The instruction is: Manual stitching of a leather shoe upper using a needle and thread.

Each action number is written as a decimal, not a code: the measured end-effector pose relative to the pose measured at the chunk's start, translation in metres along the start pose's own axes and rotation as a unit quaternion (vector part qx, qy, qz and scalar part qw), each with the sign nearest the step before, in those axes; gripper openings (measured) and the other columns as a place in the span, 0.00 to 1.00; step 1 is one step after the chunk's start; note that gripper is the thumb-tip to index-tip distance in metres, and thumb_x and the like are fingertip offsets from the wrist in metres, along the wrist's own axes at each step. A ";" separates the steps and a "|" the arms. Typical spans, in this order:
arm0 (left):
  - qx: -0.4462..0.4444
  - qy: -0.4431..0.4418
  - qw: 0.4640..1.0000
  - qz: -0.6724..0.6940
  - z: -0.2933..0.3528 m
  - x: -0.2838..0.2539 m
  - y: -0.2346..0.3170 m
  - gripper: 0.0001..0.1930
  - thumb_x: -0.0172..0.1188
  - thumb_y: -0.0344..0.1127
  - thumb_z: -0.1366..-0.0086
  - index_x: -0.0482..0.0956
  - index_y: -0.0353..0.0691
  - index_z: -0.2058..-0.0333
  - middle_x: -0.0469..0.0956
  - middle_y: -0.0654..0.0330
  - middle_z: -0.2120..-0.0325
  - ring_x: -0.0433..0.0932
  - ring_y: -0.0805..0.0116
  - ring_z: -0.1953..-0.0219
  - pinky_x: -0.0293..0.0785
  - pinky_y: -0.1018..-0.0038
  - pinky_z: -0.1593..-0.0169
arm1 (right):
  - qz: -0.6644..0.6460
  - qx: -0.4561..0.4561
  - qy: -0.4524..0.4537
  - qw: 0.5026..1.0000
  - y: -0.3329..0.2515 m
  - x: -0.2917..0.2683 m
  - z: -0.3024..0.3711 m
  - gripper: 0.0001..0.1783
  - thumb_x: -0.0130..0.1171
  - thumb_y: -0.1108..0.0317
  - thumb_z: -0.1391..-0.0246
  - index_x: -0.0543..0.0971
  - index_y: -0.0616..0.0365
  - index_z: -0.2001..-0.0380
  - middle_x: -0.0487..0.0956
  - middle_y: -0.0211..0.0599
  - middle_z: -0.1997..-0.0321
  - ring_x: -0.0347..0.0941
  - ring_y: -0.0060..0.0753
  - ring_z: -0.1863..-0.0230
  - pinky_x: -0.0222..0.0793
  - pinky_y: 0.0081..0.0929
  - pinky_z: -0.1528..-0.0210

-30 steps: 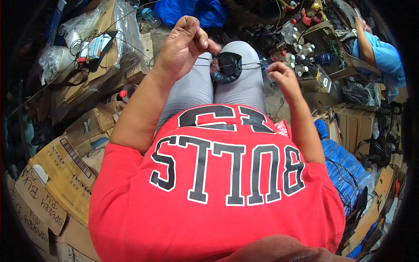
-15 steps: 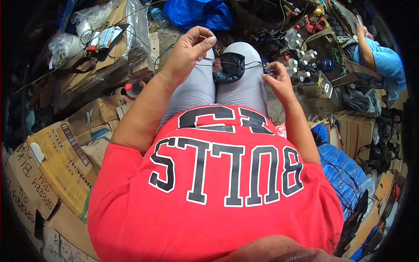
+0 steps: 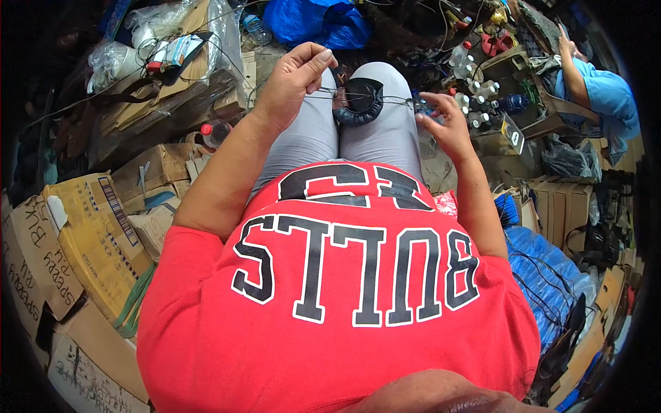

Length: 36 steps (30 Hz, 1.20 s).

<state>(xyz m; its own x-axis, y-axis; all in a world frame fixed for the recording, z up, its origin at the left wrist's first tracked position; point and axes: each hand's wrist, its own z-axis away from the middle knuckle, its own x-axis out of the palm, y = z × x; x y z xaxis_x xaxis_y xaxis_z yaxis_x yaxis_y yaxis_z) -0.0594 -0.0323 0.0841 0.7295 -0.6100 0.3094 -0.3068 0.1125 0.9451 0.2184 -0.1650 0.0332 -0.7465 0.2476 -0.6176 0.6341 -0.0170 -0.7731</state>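
Thread (image 3: 397,102) crosses the black gathered piece (image 3: 361,117), upper centre of frame, but trails both sides, so I'd say unfinished; left hand (image 3: 293,80) curled, right hand (image 3: 451,129) loosely bent, can't tell if they're gripping.

A cramped, cluttered workshop, half storeroom by the look of it.
On my left, cardboard boxes (image 3: 103,234) marked in pen crowd together, with clear plastic bags (image 3: 109,69) and more flattened cardboard (image 3: 191,65) beyond. Ahead, a blue plastic sheet (image 3: 317,26) lies bunched; to the right of it, plastic bottles (image 3: 487,89) stand and lie among odds and ends, near another person (image 3: 606,100) in a blue shirt. Crinkled blue plastic (image 3: 537,275) and brown cartons (image 3: 561,212) pack my right side. I sit amid it all, a black gathered piece (image 3: 359,113) on my knee (image 3: 389,74) and thin cords (image 3: 395,100) across it: handwork, though the trade is unclear.
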 end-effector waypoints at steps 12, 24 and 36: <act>0.031 0.013 0.997 -0.068 0.013 0.015 0.012 0.08 0.55 0.36 0.36 0.75 0.36 0.66 0.67 0.71 0.78 0.60 0.85 0.78 0.56 0.86 0.73 | -0.216 0.008 0.000 0.976 -0.004 0.047 -0.001 0.09 0.65 0.70 0.54 0.81 0.61 0.69 0.75 0.30 0.67 0.69 0.18 0.67 0.64 0.16 0.67; 0.004 -0.022 0.988 -0.153 0.016 0.014 0.004 0.06 0.58 0.32 0.39 0.75 0.37 0.65 0.74 0.68 0.71 0.69 0.82 0.67 0.66 0.84 0.60 | -0.050 -0.093 -0.093 0.990 -0.041 -0.013 -0.002 0.06 0.63 0.70 0.56 0.79 0.59 0.73 0.76 0.30 0.73 0.68 0.23 0.68 0.63 0.23 0.64; 0.052 -0.008 0.988 -0.147 0.018 0.011 0.004 0.06 0.58 0.33 0.39 0.76 0.37 0.65 0.73 0.69 0.71 0.69 0.83 0.67 0.65 0.85 0.62 | 0.045 -0.055 -0.003 0.997 -0.050 0.008 -0.005 0.15 0.64 0.62 0.56 0.79 0.58 0.65 0.74 0.37 0.62 0.71 0.29 0.68 0.67 0.23 0.65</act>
<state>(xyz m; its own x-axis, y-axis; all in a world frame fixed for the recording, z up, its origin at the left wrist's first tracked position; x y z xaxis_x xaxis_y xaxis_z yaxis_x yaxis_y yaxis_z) -0.0636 -0.0530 0.0893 0.7870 -0.6166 0.0214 -0.1457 -0.1520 0.9776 0.1819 -0.1574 0.0674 -0.6865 0.2439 -0.6850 0.7166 0.0673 -0.6942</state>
